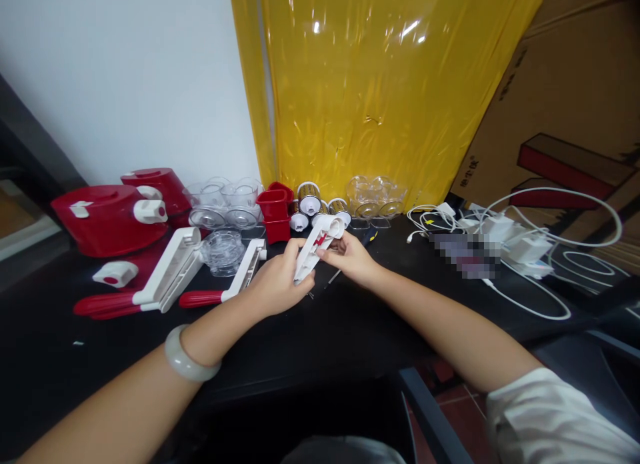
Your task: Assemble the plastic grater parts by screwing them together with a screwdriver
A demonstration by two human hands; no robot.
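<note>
Got the white plastic part [309, 256] up in both hands over the worktop [320, 334], abt mid-view, in front of the metal drums [309, 197]. L hand [281, 277] pinches its near end btwn thumb & fingers; R hand [357, 259] pinches the right edge nr the far end, thumb tip close to the red insert [320, 239]. My forearms reach fwd & converge; L wears a pale bangle [187, 359], R has a white sleeve [555, 411]. Part's long axis runs diag., near-left to far-right: round end points away from me & a bit right, hollow side facing me. A thin metal shaft [333, 278] lies just past the part, nr R hand. Left of L hand: a white arm w/ red handle [243, 274], then a white pair w/ red handles [170, 277], clear discs [223, 254] & red housings [113, 221]. Red cups [277, 211] stand beside the drums. Far right: white cables [555, 311] nr a cardboard box [540, 84]. Yellow sheet [375, 84] hangs behind.
</note>
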